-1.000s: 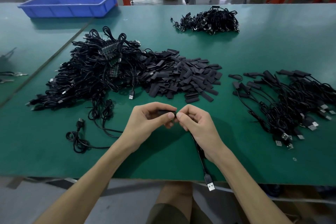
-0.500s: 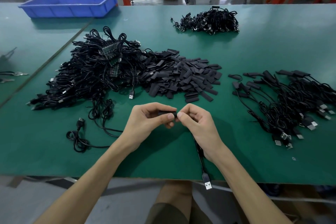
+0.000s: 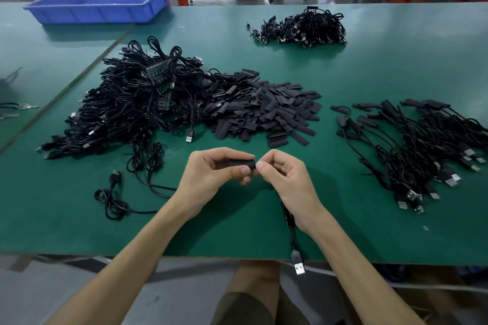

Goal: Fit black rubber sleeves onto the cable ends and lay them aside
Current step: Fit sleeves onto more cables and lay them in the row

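Note:
My left hand (image 3: 211, 171) pinches a black rubber sleeve (image 3: 241, 162) between thumb and fingers, held level above the green table (image 3: 356, 66). My right hand (image 3: 287, 179) meets it at the sleeve's right end and grips a black cable (image 3: 289, 224). That cable runs under my right wrist and its USB plug (image 3: 298, 265) hangs over the table's near edge. The cable end at the sleeve is hidden by my fingers. A heap of loose sleeves (image 3: 266, 111) lies just beyond my hands, with a tangled pile of bare cables (image 3: 126, 108) to its left.
Sleeved cables (image 3: 422, 150) lie in a loose bunch on the right. A smaller bundle of cables (image 3: 303, 29) sits at the far middle. A blue plastic bin (image 3: 100, 5) stands at the far left. One coiled cable (image 3: 113, 195) lies near the front left.
The sleeve shows more between my fingers than before. Both hands stay in the same spot, and the hanging USB plug has shifted slightly.

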Motion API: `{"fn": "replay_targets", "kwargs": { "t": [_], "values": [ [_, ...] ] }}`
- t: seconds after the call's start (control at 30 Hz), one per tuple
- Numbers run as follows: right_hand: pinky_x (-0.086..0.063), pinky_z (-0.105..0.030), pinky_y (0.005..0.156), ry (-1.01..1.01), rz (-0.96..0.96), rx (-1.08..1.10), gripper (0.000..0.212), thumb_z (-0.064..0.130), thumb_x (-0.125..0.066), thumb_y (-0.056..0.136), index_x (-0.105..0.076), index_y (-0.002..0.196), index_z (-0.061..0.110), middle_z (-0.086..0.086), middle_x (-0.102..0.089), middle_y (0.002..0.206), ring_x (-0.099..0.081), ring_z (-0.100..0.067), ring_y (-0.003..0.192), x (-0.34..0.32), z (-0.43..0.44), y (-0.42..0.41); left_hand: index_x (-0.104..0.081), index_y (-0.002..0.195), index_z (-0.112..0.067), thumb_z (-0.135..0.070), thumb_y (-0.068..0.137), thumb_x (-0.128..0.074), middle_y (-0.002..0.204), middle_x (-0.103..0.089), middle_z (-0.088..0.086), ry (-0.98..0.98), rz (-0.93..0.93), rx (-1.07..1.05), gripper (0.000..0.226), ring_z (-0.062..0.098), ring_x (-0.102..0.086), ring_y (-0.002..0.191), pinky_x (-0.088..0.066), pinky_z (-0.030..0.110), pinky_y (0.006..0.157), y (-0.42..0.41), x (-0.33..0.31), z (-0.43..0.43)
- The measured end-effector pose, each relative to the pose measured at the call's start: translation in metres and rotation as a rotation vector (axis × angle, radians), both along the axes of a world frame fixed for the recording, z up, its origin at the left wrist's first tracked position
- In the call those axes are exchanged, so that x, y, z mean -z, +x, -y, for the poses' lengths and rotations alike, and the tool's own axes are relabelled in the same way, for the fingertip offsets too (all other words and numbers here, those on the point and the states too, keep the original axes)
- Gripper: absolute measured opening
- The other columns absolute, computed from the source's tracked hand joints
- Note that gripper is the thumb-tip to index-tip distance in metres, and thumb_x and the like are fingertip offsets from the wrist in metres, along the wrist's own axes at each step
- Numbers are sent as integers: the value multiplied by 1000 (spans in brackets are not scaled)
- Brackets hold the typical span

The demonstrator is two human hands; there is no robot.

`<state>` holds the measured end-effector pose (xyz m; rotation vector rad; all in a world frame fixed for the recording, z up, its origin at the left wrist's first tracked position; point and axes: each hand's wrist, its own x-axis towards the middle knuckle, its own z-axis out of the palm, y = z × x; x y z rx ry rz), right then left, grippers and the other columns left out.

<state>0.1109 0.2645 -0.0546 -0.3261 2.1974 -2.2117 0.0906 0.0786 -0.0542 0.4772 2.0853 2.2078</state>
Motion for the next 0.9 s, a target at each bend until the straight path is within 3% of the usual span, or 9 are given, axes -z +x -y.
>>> {"fn": "replay_targets", "kwargs": {
  "t": [0.17,0.33,0.5,0.9],
  "values": [
    [-48,-18,73,2,-3,21,17,21,-61,94,-65,78,19,6,-68,74,-59,-8,73,-1,0,0,-79,104,-9,-4,81,-80,91,-77,19,-7,8,-4,23,24,-71,70,-59,28,74,1,-1,-1],
    [-41,-14,67,25,-6,-21,22,13,-59,101,-64,81,19,16,-57,67,-48,0,65,-1,-1,1,-76,98,-8,-8,79,-83,83,-76,16,12,15,-47,20,24,-71,68,-57,26,73,2,-3,0],
    [-39,-17,65,37,4,-55,21,13,-58,104,-64,84,14,11,-48,65,-42,-6,65,1,-2,0,-74,95,-1,1,78,-83,79,-76,16,5,6,-72,19,24,-71,66,-57,26,70,4,-4,-1],
    [-40,-10,65,80,-20,-75,22,14,-57,104,-66,85,18,20,-63,65,-46,2,63,1,-2,0,-76,94,-9,-5,81,-83,81,-76,10,-74,-105,-83,14,24,-73,69,-58,26,71,5,1,-3]
  ]
}}
